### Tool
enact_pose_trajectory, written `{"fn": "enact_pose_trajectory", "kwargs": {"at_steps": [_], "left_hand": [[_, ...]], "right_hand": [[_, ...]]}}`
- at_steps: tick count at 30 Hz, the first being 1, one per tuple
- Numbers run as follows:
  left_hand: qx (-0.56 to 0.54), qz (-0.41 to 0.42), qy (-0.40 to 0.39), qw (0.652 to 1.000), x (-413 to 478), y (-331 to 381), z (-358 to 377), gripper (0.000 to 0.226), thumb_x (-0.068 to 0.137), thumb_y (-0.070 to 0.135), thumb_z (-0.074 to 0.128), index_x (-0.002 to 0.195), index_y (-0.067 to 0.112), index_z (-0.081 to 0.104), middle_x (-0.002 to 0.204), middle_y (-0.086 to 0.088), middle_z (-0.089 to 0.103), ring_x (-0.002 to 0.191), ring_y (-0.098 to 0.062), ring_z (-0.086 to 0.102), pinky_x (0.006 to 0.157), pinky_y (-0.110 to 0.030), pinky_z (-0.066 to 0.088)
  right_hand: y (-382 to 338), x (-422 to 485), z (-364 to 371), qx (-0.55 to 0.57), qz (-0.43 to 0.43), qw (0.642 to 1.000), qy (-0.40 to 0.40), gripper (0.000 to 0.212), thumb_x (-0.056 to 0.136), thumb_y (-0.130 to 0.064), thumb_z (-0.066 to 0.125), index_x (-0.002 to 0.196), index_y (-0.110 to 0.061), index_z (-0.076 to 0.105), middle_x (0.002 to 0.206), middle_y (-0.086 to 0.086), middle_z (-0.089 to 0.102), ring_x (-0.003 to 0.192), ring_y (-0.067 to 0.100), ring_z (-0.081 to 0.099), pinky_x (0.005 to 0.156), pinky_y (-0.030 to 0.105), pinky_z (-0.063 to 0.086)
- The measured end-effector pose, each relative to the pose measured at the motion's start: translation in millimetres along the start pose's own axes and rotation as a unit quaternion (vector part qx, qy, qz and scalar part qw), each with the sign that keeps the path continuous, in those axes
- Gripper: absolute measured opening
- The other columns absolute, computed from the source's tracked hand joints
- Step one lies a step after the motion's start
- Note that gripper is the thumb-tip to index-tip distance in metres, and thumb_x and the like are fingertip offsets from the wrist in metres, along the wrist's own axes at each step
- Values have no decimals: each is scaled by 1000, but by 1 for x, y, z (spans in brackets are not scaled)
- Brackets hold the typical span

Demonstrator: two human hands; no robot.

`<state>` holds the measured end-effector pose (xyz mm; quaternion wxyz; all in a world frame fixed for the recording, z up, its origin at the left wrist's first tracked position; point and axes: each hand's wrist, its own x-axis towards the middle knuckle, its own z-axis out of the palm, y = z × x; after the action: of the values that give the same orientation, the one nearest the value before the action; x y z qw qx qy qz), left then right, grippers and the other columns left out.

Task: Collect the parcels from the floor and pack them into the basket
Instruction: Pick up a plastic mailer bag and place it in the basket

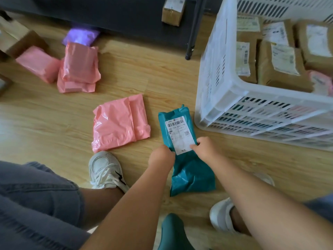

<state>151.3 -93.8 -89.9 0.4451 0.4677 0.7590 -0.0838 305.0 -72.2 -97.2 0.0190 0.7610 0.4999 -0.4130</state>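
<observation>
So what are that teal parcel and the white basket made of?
The teal parcel looks like thin, slightly glossy plastic film: it crinkles and folds softly. The white basket seems rigid moulded plastic, matte, with slotted walls and a thick rim.

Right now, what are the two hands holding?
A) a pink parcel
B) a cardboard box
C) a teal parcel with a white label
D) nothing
C: the left hand and right hand both grip the teal parcel at the lower end of its white label.
</observation>
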Motion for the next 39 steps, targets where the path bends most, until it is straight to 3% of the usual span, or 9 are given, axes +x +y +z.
{"fn": "enact_pose_trajectory", "kwargs": {"at_steps": [7, 11, 14, 17, 19, 22, 27, 34, 39], "left_hand": [[-59, -27, 1, 998, 6, -7, -1, 29, 90, 37, 62, 98, 9, 64, 89, -4, 68, 78, -22, 64, 57, -29, 45], [-101, -37, 15, 994, 4, -20, -9, 12, 87, 17, 58, 88, 9, 66, 86, -8, 72, 82, -26, 69, 74, -37, 58], [-172, -41, 39, 984, 3, -26, -19, 17, 82, 9, 50, 84, 13, 66, 81, -8, 72, 81, -28, 70, 78, -41, 59], [-251, -28, 101, 962, -5, -22, -35, 23, 84, 18, 47, 97, 13, 66, 88, -7, 72, 83, -29, 69, 79, -42, 58], [-288, -14, 148, 946, -20, -14, -49, 23, 89, 21, 44, 103, 14, 61, 94, -4, 70, 85, -27, 66, 73, -34, 53], [-325, 34, 219, 919, -44, 3, -62, 17, 96, 33, 45, 101, 20, 55, 94, 2, 65, 84, -21, 61, 67, -31, 42], [-343, 96, 329, 875, -68, 11, -80, 23, 90, 35, 60, 103, 16, 57, 98, 2, 66, 86, -20, 64, 77, -41, 54], [-436, 176, 377, 798, -115, 66, -124, 14, 91, 26, 63, 92, 13, 58, 77, 7, 60, 72, -13, 58, 66, -25, 41], [-436, 248, 373, 781, -147, 119, -147, 14, 90, 28, 65, 86, 16, 59, 80, 5, 64, 68, -6, 58, 57, -20, 42]], "right_hand": [[-11, -9, 8, 12, -25, 999, 28, 28, 82, -13, 63, 63, -17, 44, 59, 2, 43, 54, 19, 36, 50, 28, 23], [-19, -18, 7, 39, -56, 997, 20, 27, 82, -12, 63, 62, -18, 45, 56, -2, 41, 50, 16, 32, 50, 28, 21], [-26, -23, 2, 78, -81, 993, 32, 20, 82, -11, 63, 65, -7, 52, 57, 2, 44, 52, 16, 34, 52, 28, 22], [-38, -27, -4, 127, -103, 985, 52, 13, 80, -14, 64, 79, -1, 65, 69, 17, 61, 58, 17, 45, 56, 28, 29], [-51, -34, -12, 158, -124, 977, 67, 12, 81, -15, 64, 80, -4, 68, 73, 14, 67, 60, 16, 49, 58, 28, 33], [-73, -43, -29, 182, -155, 966, 100, 15, 82, -15, 65, 76, -1, 65, 62, 8, 58, 58, 15, 44, 58, 28, 30], [-104, -68, -58, 225, -219, 943, 113, 20, 78, -13, 66, 70, 3, 59, 58, 3, 48, 59, 15, 38, 56, 29, 27], [-129, -115, -136, 251, -292, 907, 173, 18, 81, -14, 67, 74, 2, 63, 62, 11, 58, 56, 13, 43, 56, 28, 31], [-120, -136, -201, 264, -314, 883, 229, 18, 84, -17, 66, 88, 1, 69, 74, 16, 66, 59, 16, 52, 59, 29, 40]]}}
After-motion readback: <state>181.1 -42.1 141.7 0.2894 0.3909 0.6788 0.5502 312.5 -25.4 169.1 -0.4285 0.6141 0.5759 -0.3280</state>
